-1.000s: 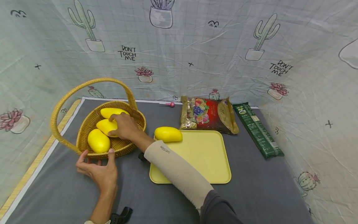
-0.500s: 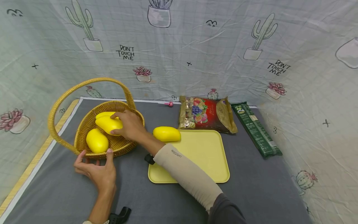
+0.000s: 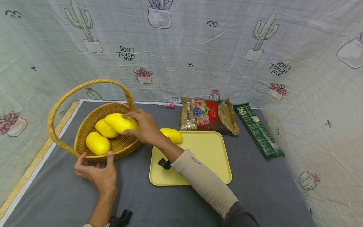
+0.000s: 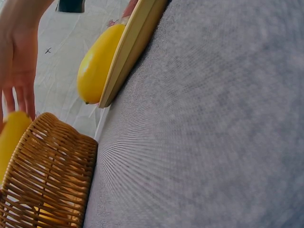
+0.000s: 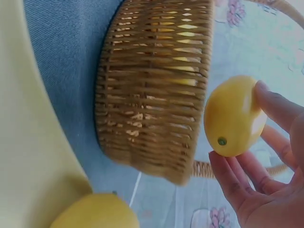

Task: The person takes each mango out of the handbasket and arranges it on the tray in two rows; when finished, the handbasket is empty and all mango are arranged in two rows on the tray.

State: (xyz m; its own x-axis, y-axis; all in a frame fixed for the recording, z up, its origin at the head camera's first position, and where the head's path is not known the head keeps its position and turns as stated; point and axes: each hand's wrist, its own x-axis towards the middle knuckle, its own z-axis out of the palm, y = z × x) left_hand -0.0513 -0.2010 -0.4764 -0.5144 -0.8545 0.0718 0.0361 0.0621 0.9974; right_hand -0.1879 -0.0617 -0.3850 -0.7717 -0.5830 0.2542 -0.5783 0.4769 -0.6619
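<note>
My right hand [image 3: 146, 126] pinches a yellow mango [image 3: 120, 122] between thumb and fingers. In the right wrist view this mango [image 5: 232, 114] is held just above the basket's rim, its green stem dot showing. Two more mangoes, a rear one [image 3: 105, 129] and a front one [image 3: 97, 144], lie in the wicker basket [image 3: 123, 152]. My left hand [image 3: 99, 175] grips the basket's near rim with thumb and fingers; some fingertips are hidden beneath it. Another mango [image 3: 173, 135] lies at the back left corner of the yellow tray [image 3: 198, 154], partly hidden by my right hand.
The basket's tall handle [image 3: 102, 81] arches over it. Behind the tray lies a candy bag [image 3: 210, 116]; to its right is a long green packet [image 3: 258, 130]. A small pink-headed item [image 3: 171, 106] lies by the back edge. A patterned cloth hangs behind the grey table [image 3: 263, 195].
The right hand has lifted one mango from the rear of the basket and moved it right, towards the basket's right rim. The left hand still holds the near rim.
</note>
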